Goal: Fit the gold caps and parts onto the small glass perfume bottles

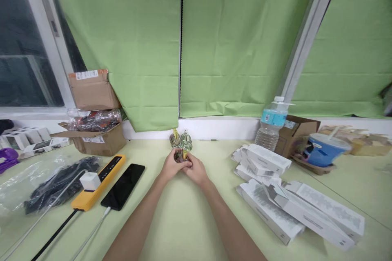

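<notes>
While both hands meet just in front of the two small glass bottles (181,139), the left hand (172,166) and right hand (196,170) share a third bottle (180,155), fingers (186,164) closed around it, equally near.

We're looking at what reads as a small office or packing room, a work desk pushed up against a window. Green roller blinds (235,40) hang down behind the pale green table (183,220), with a dark pane and white frame off to the left. Cardboard boxes (92,89) sit stacked by the sill, one stuffed with plastic-wrapped goods. White retail cartons (294,208) lie heaped on the right side. A yellow power strip (99,181) with a charger plugged in rests beside a black phone (124,185). A water bottle (272,124) and a blue lidded cup (324,149) stand nearby.
</notes>
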Demonstrator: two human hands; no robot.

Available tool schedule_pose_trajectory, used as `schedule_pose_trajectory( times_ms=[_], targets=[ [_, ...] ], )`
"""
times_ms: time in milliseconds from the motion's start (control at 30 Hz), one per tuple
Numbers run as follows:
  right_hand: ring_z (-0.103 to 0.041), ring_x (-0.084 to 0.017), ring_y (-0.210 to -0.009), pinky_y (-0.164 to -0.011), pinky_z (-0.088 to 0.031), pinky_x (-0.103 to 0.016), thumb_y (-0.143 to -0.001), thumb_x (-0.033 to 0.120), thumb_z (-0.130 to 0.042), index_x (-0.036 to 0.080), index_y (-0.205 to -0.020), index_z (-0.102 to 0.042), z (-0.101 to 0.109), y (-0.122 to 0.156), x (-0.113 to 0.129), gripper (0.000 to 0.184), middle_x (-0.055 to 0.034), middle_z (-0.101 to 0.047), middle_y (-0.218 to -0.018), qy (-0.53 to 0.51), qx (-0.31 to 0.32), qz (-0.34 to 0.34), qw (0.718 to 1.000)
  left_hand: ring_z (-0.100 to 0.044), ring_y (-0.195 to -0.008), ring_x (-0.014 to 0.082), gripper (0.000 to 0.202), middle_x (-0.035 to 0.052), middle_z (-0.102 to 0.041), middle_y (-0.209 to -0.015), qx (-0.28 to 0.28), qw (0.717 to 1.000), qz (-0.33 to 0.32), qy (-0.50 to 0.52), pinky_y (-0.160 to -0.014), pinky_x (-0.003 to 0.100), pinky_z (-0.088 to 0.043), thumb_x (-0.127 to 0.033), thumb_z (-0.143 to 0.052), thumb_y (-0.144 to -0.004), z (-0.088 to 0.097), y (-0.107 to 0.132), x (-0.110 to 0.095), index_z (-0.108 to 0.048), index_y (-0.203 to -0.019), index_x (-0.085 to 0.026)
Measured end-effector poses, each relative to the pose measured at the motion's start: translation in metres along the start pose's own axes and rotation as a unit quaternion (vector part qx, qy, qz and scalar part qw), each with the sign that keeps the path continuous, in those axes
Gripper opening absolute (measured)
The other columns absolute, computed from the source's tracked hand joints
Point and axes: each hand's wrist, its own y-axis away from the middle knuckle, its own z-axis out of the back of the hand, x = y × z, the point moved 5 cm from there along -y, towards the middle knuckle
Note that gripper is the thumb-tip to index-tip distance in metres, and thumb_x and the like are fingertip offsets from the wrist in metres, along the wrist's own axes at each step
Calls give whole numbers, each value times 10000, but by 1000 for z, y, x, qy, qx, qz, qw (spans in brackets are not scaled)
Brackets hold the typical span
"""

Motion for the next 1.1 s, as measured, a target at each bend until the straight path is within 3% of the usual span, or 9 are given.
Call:
schedule_pose_trajectory(
  times_ms=[133,300,533,667,900,1100],
  targets=[
    [-656,-219,-964,-800,-470,-274,-712,298,-671,298,-1249,-570,0,-1,-2,546,-9,-701,-1121,-16,-1,-7,1000,-655,-981,222,610,75,-694,-1069,0,1000,4,23,-899,345,-508,-378,-868,-582,1,0,-2,-621,-1105,-187],
    [-653,-249,-996,-826,-473,-322,-667,453,-759,289,-1303,-507,-1,-1,-5,703,-39,-684,-1141,2,-18,-42,999,-675,-951,227,522,85,-718,-1036,45,996,5,78,-877,335,-518,-354,-853,-608,0,0,-8,-678,-1062,-165],
    [-654,-273,-998,-793,-457,-334,-656,530,-762,273,-1262,-512,-2,-1,-7,704,-66,-670,-1160,50,-31,-66,996,-672,-866,209,428,68,-725,-949,54,995,25,79,-774,290,-521,-392,-818,-658,1,1,-11,-714,-991,-145],
    [-656,-267,-992,-810,-462,-329,-666,492,-761,278,-1264,-527,0,-1,-6,677,-51,-684,-1139,27,-29,-52,998,-665,-898,208,443,67,-714,-982,57,996,16,66,-811,297,-518,-397,-807,-678,-1,1,-10,-693,-1030,-154],
    [-659,-232,-1009,-839,-471,-293,-726,287,-671,315,-1285,-555,-1,-2,-3,572,-5,-700,-1154,-22,-3,7,1000,-652,-998,222,621,67,-695,-1077,10,1000,6,2,-908,340,-507,-388,-861,-596,2,0,-4,-619,-1134,-194],
    [-662,-237,-984,-797,-471,-291,-738,273,-637,297,-1254,-559,-3,0,-4,523,-18,-695,-1157,6,-2,0,1000,-650,-997,210,644,59,-689,-1106,5,1000,8,-8,-905,331,-508,-367,-866,-585,4,2,-7,-612,-1154,-209]
  ],
)
